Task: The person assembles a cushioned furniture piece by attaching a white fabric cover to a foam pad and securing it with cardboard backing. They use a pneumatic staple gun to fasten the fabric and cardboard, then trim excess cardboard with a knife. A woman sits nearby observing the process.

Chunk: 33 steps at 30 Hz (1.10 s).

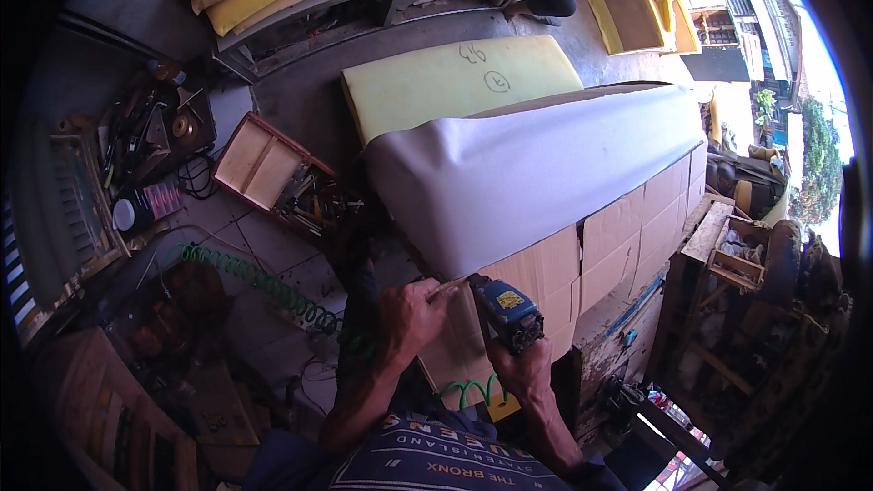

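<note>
Grey fabric (509, 184) is lying stretched over the cardboard-backed frame (627, 236), its long axis running up-right. Left hand (411, 316) is pinching its lower edge, fingers together; right hand (520, 365), clamped on the blue staple gun (506, 309), is sitting just beside.

Around the one grey-covered sofa frame (536, 177) are two hands, one staple gun (507, 309), one green coiled hose (264, 286), one open toolbox (273, 168) and one marked foam slab (459, 80).
</note>
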Available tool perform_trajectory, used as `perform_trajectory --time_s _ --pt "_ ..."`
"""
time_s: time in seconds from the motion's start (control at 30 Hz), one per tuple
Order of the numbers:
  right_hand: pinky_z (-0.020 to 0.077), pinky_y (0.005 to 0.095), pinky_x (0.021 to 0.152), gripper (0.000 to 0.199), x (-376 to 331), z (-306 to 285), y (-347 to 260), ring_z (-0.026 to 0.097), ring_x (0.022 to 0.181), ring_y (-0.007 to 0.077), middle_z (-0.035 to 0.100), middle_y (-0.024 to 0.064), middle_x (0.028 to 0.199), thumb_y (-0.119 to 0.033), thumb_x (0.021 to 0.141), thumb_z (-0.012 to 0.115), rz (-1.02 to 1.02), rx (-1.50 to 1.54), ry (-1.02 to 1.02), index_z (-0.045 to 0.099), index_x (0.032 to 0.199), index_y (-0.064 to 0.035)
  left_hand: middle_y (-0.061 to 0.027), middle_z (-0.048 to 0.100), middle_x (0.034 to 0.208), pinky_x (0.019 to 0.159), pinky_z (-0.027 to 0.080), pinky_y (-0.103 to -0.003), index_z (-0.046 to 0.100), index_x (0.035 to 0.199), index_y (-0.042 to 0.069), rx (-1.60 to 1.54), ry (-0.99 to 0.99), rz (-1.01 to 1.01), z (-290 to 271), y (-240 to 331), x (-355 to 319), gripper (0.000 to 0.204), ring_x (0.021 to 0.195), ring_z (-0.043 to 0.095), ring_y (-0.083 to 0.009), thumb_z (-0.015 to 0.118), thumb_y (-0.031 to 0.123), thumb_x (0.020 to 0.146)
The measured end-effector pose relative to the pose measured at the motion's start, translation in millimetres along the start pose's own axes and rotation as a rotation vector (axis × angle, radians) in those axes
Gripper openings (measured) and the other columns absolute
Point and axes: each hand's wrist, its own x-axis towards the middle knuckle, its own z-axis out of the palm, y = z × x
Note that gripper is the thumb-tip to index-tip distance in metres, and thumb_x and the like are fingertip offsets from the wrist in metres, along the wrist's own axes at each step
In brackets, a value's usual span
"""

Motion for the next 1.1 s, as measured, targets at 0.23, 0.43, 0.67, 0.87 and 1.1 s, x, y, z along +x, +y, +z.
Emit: perform_trajectory --time_s 0.23,0.43,0.67,0.87,1.1 --pt "0.0585 0.0454 0.067 0.03 7 12 20 0.077 0.076 0.0395 0.072 0.0255 0.075 -0.023 0.085 0.076 -0.021 0.05 0.062 0.075 0.098 0.0035 -0.0184 0.07 0.075 0.061 0.052 -0.048 0.075 0.083 0.01 -0.034 0.004 0.031 8 -8 -1 0.032 0.071 0.068 -0.0435 0.075 0.04 0.093" --pt "0.0577 0.0472 0.066 0.032 13 1 31 0.076 0.075 0.0406 0.07 0.0265 0.071 -0.026 0.084 0.075 -0.044 -0.027 -0.003 0.074 0.093 0.0048 -0.0176 0.071 0.076 0.062 0.053 -0.05 0.075 0.086 0.009 0.011 0.068 0.095 9 -8 0 0.037 0.071 0.067 -0.045 0.073 0.045 0.094" --pt "0.0579 0.044 0.067 0.029 -13 -56 30 0.077 0.071 0.0348 0.071 0.0229 0.07 -0.019 0.083 0.068 0.052 0.057 0.127 0.076 0.105 -0.0013 -0.0178 0.071 0.117 0.102 0.045 -0.054 0.069 0.112 0.004 0.327 0.081 0.12 3 12 -15 0.04 0.112 0.065 -0.0373 0.073 0.038 0.093" --pt "0.0575 0.0419 0.065 0.03 -10 -104 50 0.076 0.068 0.0273 0.072 0.0193 0.071 -0.015 0.081 0.062 0.211 -0.066 0.271 0.075 0.103 0.0009 -0.0171 0.044 0.158 0.125 0.024 -0.054 0.052 0.143 0.003 0.453 0.069 0.716 87 60 -19 0.059 0.149 0.037 -0.0351 0.069 0.03 0.094" --pt "0.0514 0.039 0.057 0.031 49 -129 55 0.065 0.06 0.0173 0.066 0.0099 0.065 -0.021 0.081 0.067 0.09 -0.038 0.245 0.073 0.099 0.0043 -0.0126 0.029 0.171 0.131 0.013 -0.048 0.033 0.162 0.006 0.656 -0.019 0.827 158 65 30 0.07 0.159 0.022 -0.0272 0.047 0.042 0.104"
